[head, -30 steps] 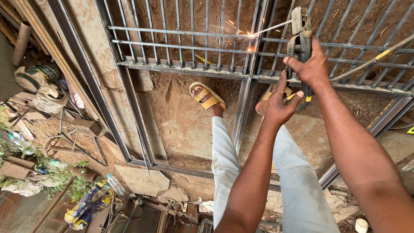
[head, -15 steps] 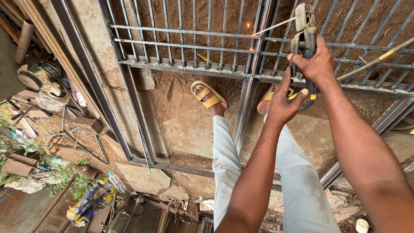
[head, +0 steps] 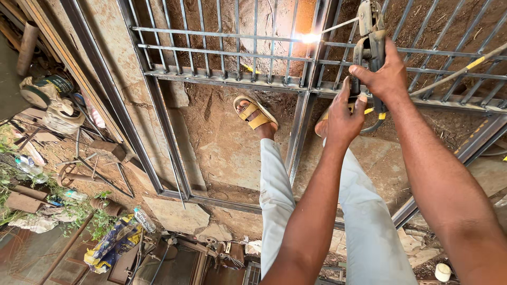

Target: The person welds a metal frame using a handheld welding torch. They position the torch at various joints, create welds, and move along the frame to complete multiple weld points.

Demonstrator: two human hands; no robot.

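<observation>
Right hand closed around a welding rod holder, left hand gripping its bottom end, bright spark on the metal gate, crumpled blue and yellow bag by the gate's lower left corner.

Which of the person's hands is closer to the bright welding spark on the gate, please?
Right. The right hand grips the electrode holder right of the spark; the left hand sits lower, under it.

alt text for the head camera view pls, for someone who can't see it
Seen from above, a person's right hand and left hand grip a welding electrode holder whose rod ends in a bright arc on a metal gate frame lying over bare dirt. Their yellow sandal and pale trousers show below, with scrap at left.
</observation>
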